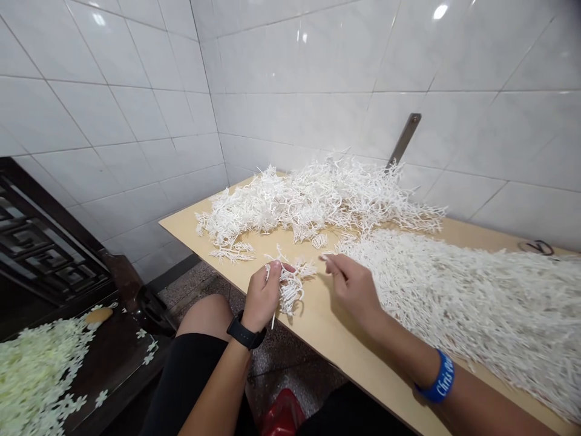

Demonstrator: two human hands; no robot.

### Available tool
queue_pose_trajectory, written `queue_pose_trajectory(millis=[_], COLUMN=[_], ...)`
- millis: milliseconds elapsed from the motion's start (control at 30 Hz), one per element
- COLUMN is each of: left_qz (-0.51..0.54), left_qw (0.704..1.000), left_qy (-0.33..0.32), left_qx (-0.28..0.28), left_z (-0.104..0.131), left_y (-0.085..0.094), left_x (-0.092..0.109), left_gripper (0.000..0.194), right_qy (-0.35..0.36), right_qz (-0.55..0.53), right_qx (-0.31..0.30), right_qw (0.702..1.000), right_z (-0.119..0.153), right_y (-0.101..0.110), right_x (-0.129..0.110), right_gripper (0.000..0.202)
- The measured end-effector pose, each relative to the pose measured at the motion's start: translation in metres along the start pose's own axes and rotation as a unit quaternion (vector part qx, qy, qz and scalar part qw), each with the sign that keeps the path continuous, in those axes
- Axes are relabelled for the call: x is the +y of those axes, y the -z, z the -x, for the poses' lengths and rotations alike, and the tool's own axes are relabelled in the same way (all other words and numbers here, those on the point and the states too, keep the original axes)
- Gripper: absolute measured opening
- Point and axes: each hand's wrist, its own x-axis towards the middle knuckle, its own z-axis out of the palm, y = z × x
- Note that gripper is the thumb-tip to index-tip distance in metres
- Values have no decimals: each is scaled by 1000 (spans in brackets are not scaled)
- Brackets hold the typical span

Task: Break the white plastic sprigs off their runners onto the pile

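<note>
My left hand [262, 295], with a black watch at the wrist, is closed on a small bunch of white branched plastic sprigs [290, 289] over the table's front edge. To the right of it, my right hand [353, 281] wears a blue wristband and has its thumb and fingers pinched together. Whatever may be between those fingertips is too small to make out. A tangled heap of white branched sprigs [308, 197] lies beyond both hands, against the wall side. Beside my right hand spreads a broad pile of short white plastic pieces [463, 290].
The tan tabletop [336, 327] meets a tiled wall [318, 72], where a metal bar [403, 140] sticks up. A dark loop [538, 246] lies at the far right. On a dark carved wooden seat [104, 363] at left lie pale flower pieces [36, 363]. Something red [284, 415] is below.
</note>
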Motion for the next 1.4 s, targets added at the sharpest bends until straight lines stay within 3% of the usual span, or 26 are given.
queue_pose_trajectory(millis=[133,233,300,367,500,567,700,967,1267,1400], left_qz=[26,35,39,39,32,36,57,74,-44,-95], left_qw=[999,998,997,995,988,984,978,978,979,986], left_qy=[4,-4,-15,-33,-79,-85,-71,-78,-140,-124], left_qx=[-24,-44,-62,-80,-126,-150,-186,-177,-143,-53], left_z=[3,4,5,6,9,11,12,11,5,7], left_y=[3,5,6,6,3,3,4,4,4,-2], left_x=[1,8,12,14,13,13,12,8,9,9], left_gripper=[49,49,50,51,49,50,51,51,37,38], right_qy=[-102,-80,-44,-16,-28,-57,-106,-125,-90,11], right_qz=[29,51,53,28,-45,-82,-150,-221,-179,-142], right_qx=[63,111,141,103,-115,-168,-186,-254,-189,-160], right_qw=[992,989,988,994,992,981,965,933,961,977], right_z=[-12,-12,-9,-3,10,12,7,6,9,11], right_y=[9,10,8,4,-9,-16,-25,-23,-23,-21], right_x=[18,20,13,1,-22,-26,-25,-25,-20,-22], right_gripper=[44,50,41,23,52,58,54,22,38,38])
